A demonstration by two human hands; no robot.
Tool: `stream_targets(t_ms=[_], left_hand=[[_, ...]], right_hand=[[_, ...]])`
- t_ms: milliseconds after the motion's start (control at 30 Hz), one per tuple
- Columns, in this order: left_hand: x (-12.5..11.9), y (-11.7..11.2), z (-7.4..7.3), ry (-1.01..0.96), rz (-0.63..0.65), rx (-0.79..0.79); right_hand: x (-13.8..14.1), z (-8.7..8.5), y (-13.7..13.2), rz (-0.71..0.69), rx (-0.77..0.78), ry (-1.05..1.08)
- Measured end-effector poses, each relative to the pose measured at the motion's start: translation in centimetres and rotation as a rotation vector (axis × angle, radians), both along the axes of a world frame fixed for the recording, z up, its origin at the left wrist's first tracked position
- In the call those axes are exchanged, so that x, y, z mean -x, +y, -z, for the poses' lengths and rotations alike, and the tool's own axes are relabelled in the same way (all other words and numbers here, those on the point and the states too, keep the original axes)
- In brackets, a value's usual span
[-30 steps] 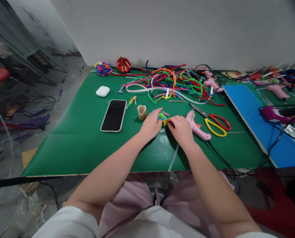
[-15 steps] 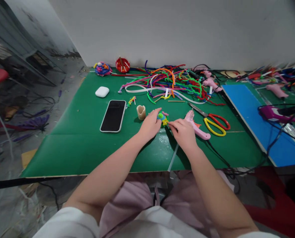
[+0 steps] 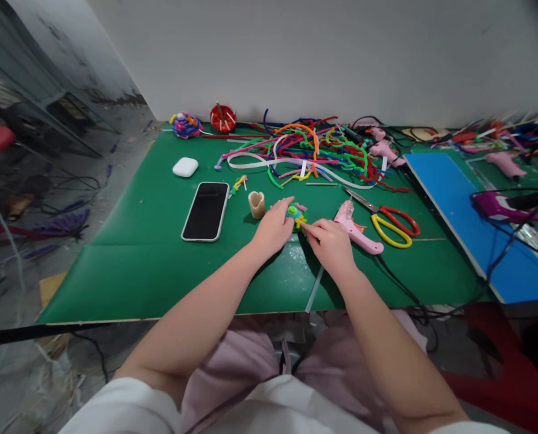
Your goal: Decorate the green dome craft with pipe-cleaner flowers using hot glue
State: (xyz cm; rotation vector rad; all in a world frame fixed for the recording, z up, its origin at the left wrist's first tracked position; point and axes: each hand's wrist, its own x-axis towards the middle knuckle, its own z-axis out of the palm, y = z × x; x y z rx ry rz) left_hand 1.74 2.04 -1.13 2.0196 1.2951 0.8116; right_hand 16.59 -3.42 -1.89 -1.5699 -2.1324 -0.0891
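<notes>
A small pipe-cleaner flower piece (image 3: 297, 213) in blue, green, pink and yellow is between my hands, just above the green table. My left hand (image 3: 274, 228) is closed around its left side, thumb and fingers partly hiding it. From the right, my right hand (image 3: 331, 242) pinches at the yellow flower on its lower edge; the fingertips touch there. Close by on the right lies a pink glue gun (image 3: 356, 229), its cord running off to the lower right. A beige hollow cylinder (image 3: 257, 205) stands left of my left hand.
Scissors (image 3: 389, 225) with red and yellow handles lie beyond the glue gun. A phone (image 3: 206, 211) and white earbud case (image 3: 186, 167) rest on the left. Tangled pipe cleaners (image 3: 305, 147) line the back by the wall. A blue board (image 3: 477, 223) covers the right side.
My right hand has shifted slightly left and down, its fingertips pressing farther over the yellow flower. My left hand stays nearly still on the piece.
</notes>
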Motion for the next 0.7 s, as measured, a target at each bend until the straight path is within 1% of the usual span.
stream_targets(t_ms=[267, 700], left_hand=[[0.04, -0.03, 0.08, -0.001, 0.018, -0.021], [0.01, 0.02, 0.32, 0.0, 0.019, -0.036]], right_hand=[[0.08, -0.07, 0.11, 0.021, -0.007, -0.011], [0.2, -0.02, 0.23, 0.008, -0.017, -0.044]])
